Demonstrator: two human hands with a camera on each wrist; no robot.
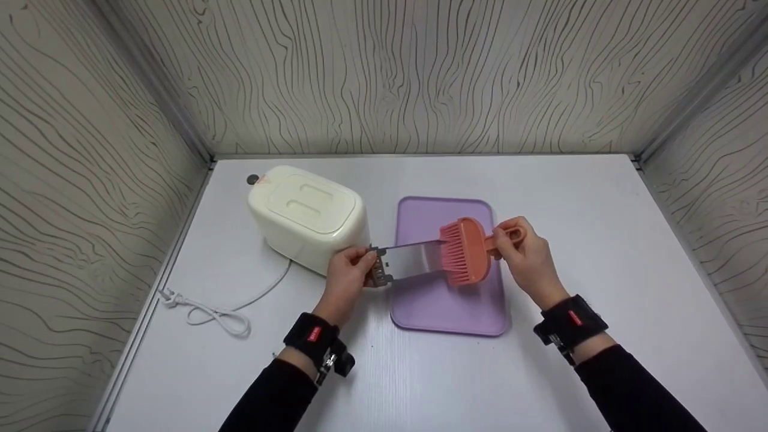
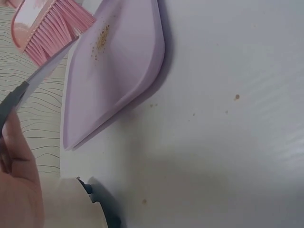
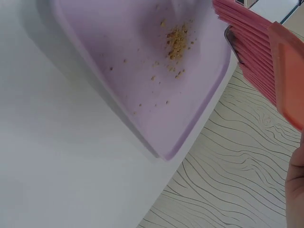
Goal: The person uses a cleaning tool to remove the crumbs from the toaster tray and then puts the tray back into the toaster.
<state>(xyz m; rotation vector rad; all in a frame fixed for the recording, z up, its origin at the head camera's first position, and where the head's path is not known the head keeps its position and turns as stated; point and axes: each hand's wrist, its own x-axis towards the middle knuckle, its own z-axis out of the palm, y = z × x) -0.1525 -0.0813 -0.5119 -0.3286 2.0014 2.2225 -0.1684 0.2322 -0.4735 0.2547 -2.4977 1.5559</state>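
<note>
My left hand point(image 1: 347, 281) pinches the dark grey end of a flat metal crumb tray point(image 1: 411, 261). It holds the crumb tray over a purple tray point(image 1: 447, 315), beside the cream toaster point(image 1: 306, 219). In my right hand point(image 1: 531, 261) is the handle of an orange brush point(image 1: 477, 252). The brush's pink bristles point(image 3: 251, 57) meet the far end of the crumb tray; in the left wrist view they overlap its edge. Brown crumbs point(image 3: 177, 43) lie in a small heap on the purple tray, with others scattered around it.
A white power cord point(image 1: 219, 315) with its plug lies left of the toaster, near the table's left edge. A few crumbs point(image 2: 237, 97) are on the white table. Wood-grain patterned panels point(image 1: 420, 78) enclose the back and sides.
</note>
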